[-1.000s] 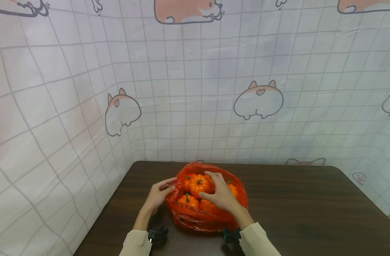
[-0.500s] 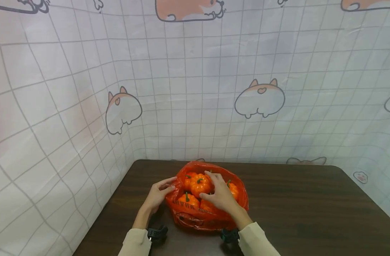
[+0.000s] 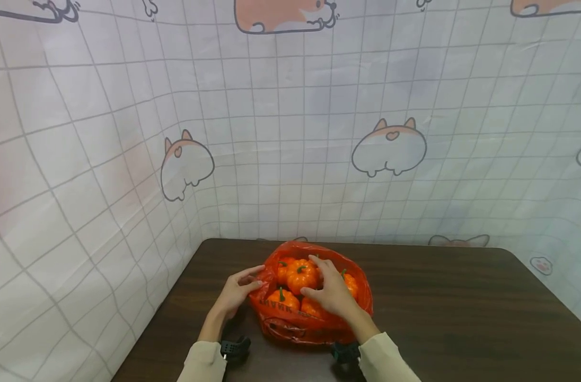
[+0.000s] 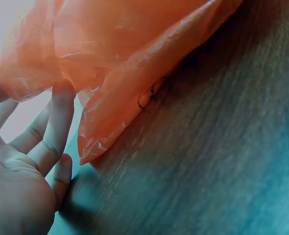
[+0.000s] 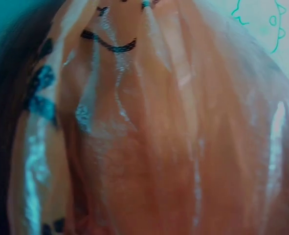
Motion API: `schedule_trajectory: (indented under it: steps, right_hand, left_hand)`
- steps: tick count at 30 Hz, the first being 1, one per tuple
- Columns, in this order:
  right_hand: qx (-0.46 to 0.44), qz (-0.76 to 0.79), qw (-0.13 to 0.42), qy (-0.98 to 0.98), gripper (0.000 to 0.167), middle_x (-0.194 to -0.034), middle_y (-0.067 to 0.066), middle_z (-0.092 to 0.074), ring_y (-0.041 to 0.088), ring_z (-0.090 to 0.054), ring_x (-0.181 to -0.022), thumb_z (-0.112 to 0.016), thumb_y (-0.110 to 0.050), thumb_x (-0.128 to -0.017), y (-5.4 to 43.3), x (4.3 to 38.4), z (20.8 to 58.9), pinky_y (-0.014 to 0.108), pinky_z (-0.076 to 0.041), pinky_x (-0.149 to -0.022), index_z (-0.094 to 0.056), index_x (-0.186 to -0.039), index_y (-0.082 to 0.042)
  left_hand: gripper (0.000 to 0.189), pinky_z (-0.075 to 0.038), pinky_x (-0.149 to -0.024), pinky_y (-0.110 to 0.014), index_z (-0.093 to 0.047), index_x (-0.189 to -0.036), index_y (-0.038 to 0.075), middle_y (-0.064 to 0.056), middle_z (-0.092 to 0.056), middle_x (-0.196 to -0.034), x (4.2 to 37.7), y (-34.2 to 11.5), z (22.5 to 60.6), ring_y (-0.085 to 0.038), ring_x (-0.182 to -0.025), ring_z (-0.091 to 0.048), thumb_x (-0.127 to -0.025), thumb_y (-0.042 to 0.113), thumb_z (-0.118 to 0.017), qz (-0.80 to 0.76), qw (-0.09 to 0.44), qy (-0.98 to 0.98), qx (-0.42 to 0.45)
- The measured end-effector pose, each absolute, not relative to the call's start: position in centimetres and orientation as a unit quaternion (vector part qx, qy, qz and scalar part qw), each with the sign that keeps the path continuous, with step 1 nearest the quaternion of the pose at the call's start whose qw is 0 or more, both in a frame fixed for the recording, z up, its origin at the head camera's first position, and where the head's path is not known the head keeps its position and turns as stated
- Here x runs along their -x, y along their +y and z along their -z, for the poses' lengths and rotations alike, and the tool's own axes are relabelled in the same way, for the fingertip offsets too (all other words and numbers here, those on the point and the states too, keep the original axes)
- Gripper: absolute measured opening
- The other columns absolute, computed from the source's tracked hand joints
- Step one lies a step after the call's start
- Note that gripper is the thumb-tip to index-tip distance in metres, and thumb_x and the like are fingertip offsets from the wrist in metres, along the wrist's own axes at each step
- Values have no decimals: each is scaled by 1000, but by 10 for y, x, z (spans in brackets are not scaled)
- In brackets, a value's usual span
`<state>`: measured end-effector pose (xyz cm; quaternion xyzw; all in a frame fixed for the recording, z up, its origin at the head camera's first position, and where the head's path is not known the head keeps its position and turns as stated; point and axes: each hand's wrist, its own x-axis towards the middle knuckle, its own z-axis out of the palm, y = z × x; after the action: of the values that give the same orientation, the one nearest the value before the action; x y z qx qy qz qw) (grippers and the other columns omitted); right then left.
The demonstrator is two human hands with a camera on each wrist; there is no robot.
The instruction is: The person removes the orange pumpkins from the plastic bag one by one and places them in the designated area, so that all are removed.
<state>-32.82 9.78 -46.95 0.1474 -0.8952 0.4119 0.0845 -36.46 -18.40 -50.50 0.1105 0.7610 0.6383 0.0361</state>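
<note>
A red plastic bag (image 3: 290, 331) with dark print stands on the dark table, its mouth spread wide. Several small orange pumpkins with green stems fill it, one pumpkin (image 3: 302, 276) on top and another pumpkin (image 3: 283, 301) at the front left. My left hand (image 3: 234, 293) holds the bag's left rim between thumb and fingers; in the left wrist view its fingertips meet the thin film. Over the bag's mouth, my right hand (image 3: 334, 289) has thumb and index finger spread at the top pumpkin's right side. Bag film (image 5: 154, 122) hides this hand in the right wrist view.
The dark wooden table (image 3: 443, 313) extends to the right of the bag. A white grid-patterned cloth (image 3: 290, 159) with cartoon dogs hangs behind and at the left. Dark wrist straps (image 3: 235, 348) sit at both wrists.
Both hands and the bag keep nearly the same pose. The whole scene shifts very slightly in the head view.
</note>
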Motion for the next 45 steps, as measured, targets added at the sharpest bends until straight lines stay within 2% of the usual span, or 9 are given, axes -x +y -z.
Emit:
schedule_trajectory:
  steps: [4,10,13,18,24,31,40,45]
  right_hand:
    - [-147,-432,82,-886,82,-145,12,-52,32,-59,-118,-84,-30,-86,102,326,466,55,-53,-96,-43,-156,-18]
    - [-147,-466,76,-869,80,-144,11,-51,34,-59,-119,-83,-28,-87,108,325,459,46,-57,-88,-43,-156,-21]
    - [-146,-480,74,-862,80,-143,12,-51,35,-59,-119,-84,-26,-86,112,324,454,45,-57,-88,-45,-155,-21]
    - [-141,-493,65,-856,77,-144,12,-49,38,-58,-122,-86,-25,-84,120,323,448,46,-57,-91,-49,-153,-23]
    - [-136,-498,56,-854,74,-136,12,-50,37,-56,-123,-85,-25,-85,127,324,447,47,-57,-93,-51,-150,-27]
    - [-130,-486,75,-861,71,-129,13,-53,37,-58,-119,-86,-23,-84,136,322,440,45,-59,-88,-54,-148,-23]
    - [-123,-482,88,-863,72,-134,15,-50,41,-57,-124,-85,-26,-85,159,319,435,50,-56,-97,-51,-149,-22]
    - [-118,-475,98,-866,73,-135,17,-49,43,-56,-124,-84,-24,-86,177,316,433,48,-57,-94,-50,-150,-18]
  left_hand:
    - [47,-56,-78,-30,-61,-143,11,-14,-68,-108,365,-185,506,-17,-92,-65,-97,11,-70,-646,48,754,-104]
    - [50,-57,-77,-31,-60,-144,11,-10,-69,-106,367,-186,508,-17,-92,-65,-96,10,-70,-650,61,749,-114]
    - [51,-57,-78,-30,-59,-145,10,-9,-70,-106,367,-187,508,-17,-92,-65,-96,11,-71,-650,64,748,-121]
    - [52,-56,-81,-31,-59,-145,11,-10,-70,-108,367,-188,509,-17,-95,-65,-95,13,-72,-647,67,750,-121]
    - [53,-55,-85,-31,-58,-146,12,-15,-69,-112,365,-189,510,-18,-97,-64,-95,15,-73,-641,70,755,-118]
    - [52,-55,-83,-31,-60,-144,11,-12,-70,-107,368,-191,510,-18,-95,-63,-94,13,-73,-640,64,756,-120]
    - [51,-55,-83,-32,-61,-144,11,-13,-70,-107,367,-189,512,-18,-95,-64,-94,12,-73,-641,62,757,-115]
    - [51,-55,-83,-32,-61,-143,11,-13,-70,-105,367,-190,510,-19,-95,-64,-94,12,-73,-639,59,758,-116]
